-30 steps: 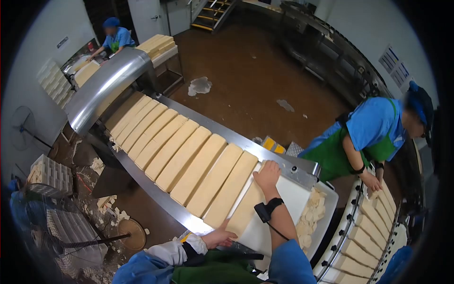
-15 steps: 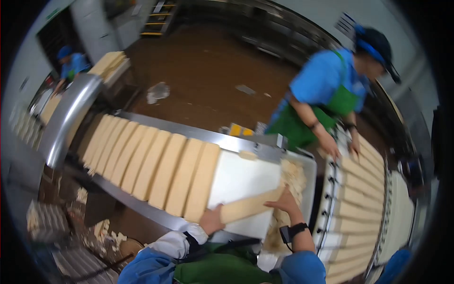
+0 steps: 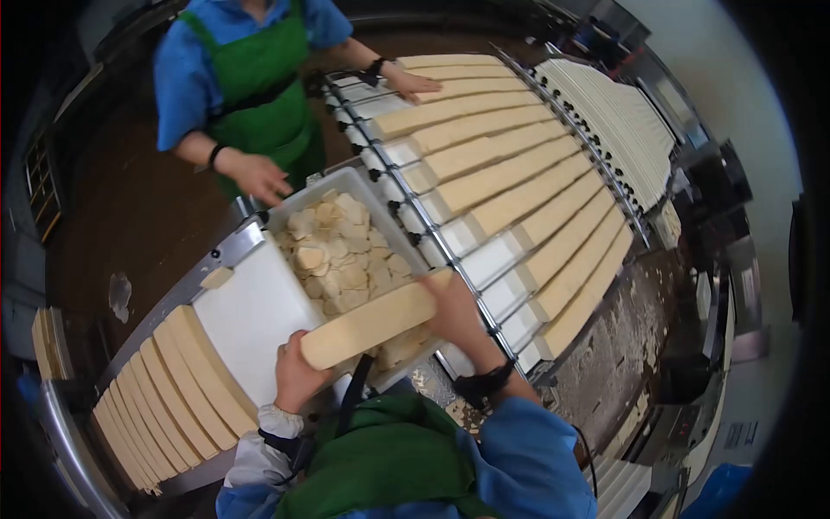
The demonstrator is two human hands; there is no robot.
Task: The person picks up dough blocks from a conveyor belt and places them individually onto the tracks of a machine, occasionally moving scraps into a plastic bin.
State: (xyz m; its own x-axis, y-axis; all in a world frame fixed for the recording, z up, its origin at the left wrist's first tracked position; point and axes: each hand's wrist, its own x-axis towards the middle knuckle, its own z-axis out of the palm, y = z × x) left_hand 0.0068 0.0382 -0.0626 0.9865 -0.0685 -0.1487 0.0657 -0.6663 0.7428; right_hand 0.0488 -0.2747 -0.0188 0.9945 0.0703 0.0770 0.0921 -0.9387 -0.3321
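A long pale slab [image 3: 367, 327] is held level between my two hands, over the near end of a bin of round pale pieces [image 3: 341, 251]. My left hand [image 3: 298, 372] has its fingers wrapped round the slab's left end. On the slab's right end is my right hand [image 3: 454, 311], slightly blurred, beside the conveyor rail. Several similar slabs [image 3: 173, 389] lie side by side on the white belt [image 3: 251, 303] at the left. More slabs [image 3: 510, 182] rest in rows on the conveyor to the right.
Across the bin stands a person in a green apron [image 3: 259, 86], one hand on the far slabs, the other near the bin's far corner. A metal rail with black knobs [image 3: 415, 212] edges the right conveyor. A small piece [image 3: 217, 277] lies on the white belt.
The view has swung right. My hands have lifted the slab off the white belt and carried it over the bin towards the right conveyor.
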